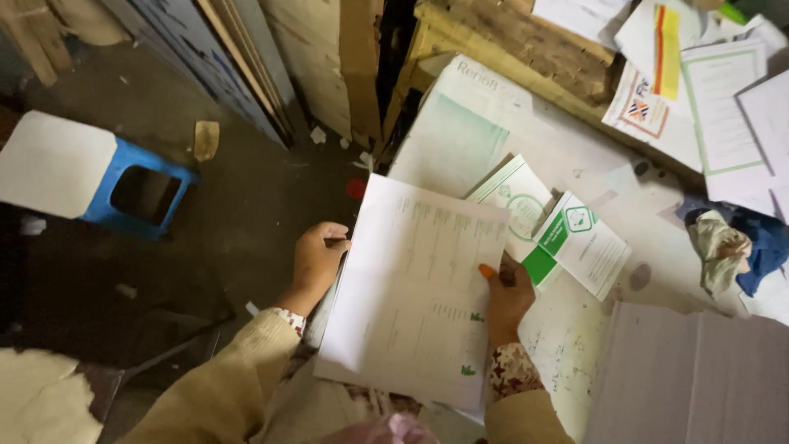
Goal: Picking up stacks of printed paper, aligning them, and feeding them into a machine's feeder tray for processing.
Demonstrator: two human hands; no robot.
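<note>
A large white printed sheet [411, 279] with faint columns and small green marks lies tilted in front of me. My left hand [316, 259] grips its left edge, fingers curled around the paper. My right hand [505, 292] rests on its right edge, thumb on top of the sheet. Just past my right hand lie green-and-white leaflets [567, 238], fanned over one another on a white work surface [575, 156].
A blue stool [140, 193] with a white board on it stands on the dark floor at left. Boards lean against the back wall. More printed sheets [723, 107] pile at top right, a crumpled blue and beige cloth [731, 242] at right, grey card [699, 378] at lower right.
</note>
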